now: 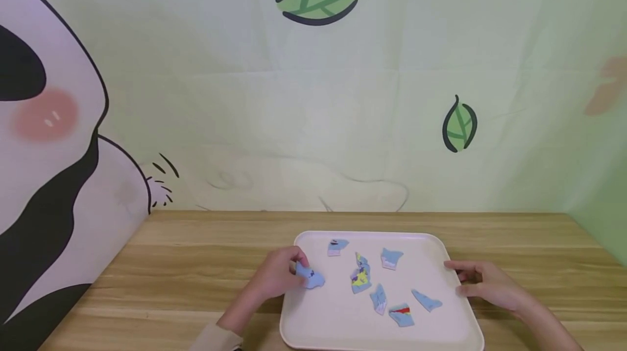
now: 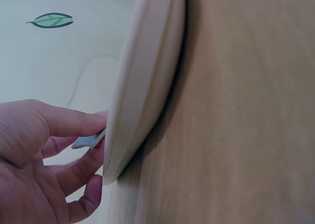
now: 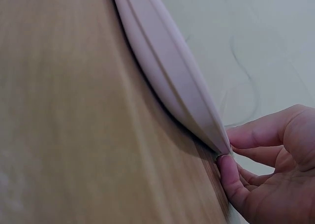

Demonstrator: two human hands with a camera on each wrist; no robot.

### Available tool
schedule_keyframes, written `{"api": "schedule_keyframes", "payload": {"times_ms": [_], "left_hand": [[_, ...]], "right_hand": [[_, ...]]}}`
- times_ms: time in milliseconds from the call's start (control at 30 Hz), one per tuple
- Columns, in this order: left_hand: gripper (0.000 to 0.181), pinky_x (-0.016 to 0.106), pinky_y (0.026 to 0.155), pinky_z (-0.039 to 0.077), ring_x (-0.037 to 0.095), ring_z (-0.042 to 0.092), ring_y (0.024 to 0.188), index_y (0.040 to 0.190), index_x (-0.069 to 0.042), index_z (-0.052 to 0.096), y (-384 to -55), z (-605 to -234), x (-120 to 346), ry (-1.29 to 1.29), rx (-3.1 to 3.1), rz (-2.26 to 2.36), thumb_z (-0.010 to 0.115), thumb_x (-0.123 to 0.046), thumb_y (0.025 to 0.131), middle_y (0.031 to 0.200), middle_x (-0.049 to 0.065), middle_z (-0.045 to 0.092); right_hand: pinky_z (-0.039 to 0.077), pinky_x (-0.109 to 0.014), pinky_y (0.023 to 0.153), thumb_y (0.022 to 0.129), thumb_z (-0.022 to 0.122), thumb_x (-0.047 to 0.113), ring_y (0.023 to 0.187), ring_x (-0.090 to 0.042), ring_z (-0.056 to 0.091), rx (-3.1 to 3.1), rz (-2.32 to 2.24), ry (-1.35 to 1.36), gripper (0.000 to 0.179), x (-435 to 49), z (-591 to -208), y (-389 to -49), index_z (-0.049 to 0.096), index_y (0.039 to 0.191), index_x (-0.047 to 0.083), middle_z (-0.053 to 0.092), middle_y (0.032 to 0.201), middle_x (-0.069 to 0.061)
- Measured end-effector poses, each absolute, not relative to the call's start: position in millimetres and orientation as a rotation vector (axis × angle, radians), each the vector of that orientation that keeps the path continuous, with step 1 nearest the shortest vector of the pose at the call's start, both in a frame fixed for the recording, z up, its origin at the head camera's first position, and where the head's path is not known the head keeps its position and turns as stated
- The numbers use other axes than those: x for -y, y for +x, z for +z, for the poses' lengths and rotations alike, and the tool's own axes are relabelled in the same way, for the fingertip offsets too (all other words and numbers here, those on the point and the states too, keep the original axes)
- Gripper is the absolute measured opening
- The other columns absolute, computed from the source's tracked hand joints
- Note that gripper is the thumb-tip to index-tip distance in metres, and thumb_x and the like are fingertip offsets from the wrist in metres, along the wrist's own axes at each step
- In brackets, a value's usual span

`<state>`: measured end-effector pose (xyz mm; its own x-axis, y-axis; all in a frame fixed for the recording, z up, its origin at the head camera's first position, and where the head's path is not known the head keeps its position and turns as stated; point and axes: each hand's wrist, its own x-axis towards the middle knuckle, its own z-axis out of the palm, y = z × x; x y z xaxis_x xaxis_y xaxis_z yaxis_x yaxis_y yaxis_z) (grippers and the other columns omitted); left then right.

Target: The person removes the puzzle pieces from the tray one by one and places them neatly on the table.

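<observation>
My left hand [image 1: 280, 273] pinches a light-blue jigsaw piece [image 1: 312, 278] between thumb and fingers, over the left rim of a white tray [image 1: 338, 318]. In the left wrist view, that blue piece [image 2: 87, 141] shows only partly behind the fingers. At the opposite side, my right hand [image 1: 492, 285] grips the tray's right rim; the right wrist view has thumb and fingers right at the tray edge [image 3: 197, 101]. Inside the tray lie several more pieces, among them a yellow-patterned one [image 1: 361, 279], one with a red stripe [image 1: 402, 316] and a slim blue one [image 1: 427, 301].
The tray sits on a wood-grain table [image 1: 196, 264]. Behind it stands a pale green wall covering [image 1: 235, 106] with printed leaves and a large cartoon panda [image 1: 44, 177] at the left. More blue pieces lie near the tray's back, one [image 1: 391, 259] right of centre.
</observation>
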<state>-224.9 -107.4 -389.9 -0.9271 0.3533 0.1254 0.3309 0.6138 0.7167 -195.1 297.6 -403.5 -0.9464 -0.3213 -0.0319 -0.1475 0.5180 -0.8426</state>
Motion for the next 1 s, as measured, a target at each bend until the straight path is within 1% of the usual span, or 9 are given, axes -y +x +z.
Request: {"api": "schedule_keyframes", "payload": {"times_ms": [167,300,500,700,833,1000], "left_hand": [[0.014,0.023,0.059,0.044,0.013,0.049,0.068,0.078,-0.004,0.062,-224,-390,110,0.654,-2.795,1.279,0.071,0.001,0.068,0.076,0.002,0.057],[0.009,0.023,0.059,0.045,0.012,0.050,0.068,0.080,-0.003,0.068,-225,-391,115,0.627,-2.743,1.345,0.071,-0.003,0.071,0.080,0.002,0.061],[0.017,0.026,0.060,0.047,0.014,0.053,0.070,0.089,-0.002,0.068,-227,-392,127,0.503,-2.648,1.443,0.071,-0.004,0.072,0.087,0.007,0.064],[0.023,0.027,0.060,0.047,0.015,0.055,0.070,0.094,0.004,0.066,-229,-392,137,0.431,-2.559,1.591,0.070,0.001,0.071,0.091,0.012,0.064],[0.025,0.028,0.061,0.047,0.016,0.055,0.070,0.096,0.005,0.065,-232,-393,143,0.380,-2.546,1.656,0.070,0.001,0.072,0.091,0.013,0.064],[0.024,0.030,0.066,0.050,0.018,0.058,0.076,0.097,0.005,0.063,-238,-396,149,0.277,-2.513,1.746,0.069,0.001,0.074,0.093,0.012,0.063]], "right_hand": [[0.044,-0.020,0.067,0.078,0.066,0.009,0.082,-0.002,0.048,-2.571,-1.411,-0.405,0.056,-299,-404,-195,0.044,0.125,-0.014,0.056,0.096,-0.012],[0.044,-0.019,0.068,0.079,0.066,0.010,0.082,-0.001,0.049,-2.578,-1.409,-0.428,0.056,-301,-406,-196,0.044,0.124,-0.014,0.056,0.097,-0.012],[0.045,-0.019,0.069,0.081,0.065,0.010,0.083,0.001,0.049,-2.588,-1.417,-0.481,0.053,-305,-410,-198,0.045,0.123,-0.015,0.057,0.102,-0.013],[0.046,-0.018,0.069,0.081,0.065,0.008,0.084,0.002,0.050,-2.594,-1.437,-0.526,0.050,-307,-411,-199,0.046,0.121,-0.017,0.057,0.104,-0.015],[0.045,-0.018,0.069,0.081,0.065,0.009,0.084,0.003,0.050,-2.611,-1.421,-0.520,0.050,-307,-412,-199,0.047,0.120,-0.016,0.058,0.104,-0.016],[0.045,-0.018,0.069,0.081,0.066,0.010,0.084,0.003,0.050,-2.623,-1.414,-0.497,0.050,-307,-412,-199,0.048,0.120,-0.015,0.058,0.104,-0.016]]}}
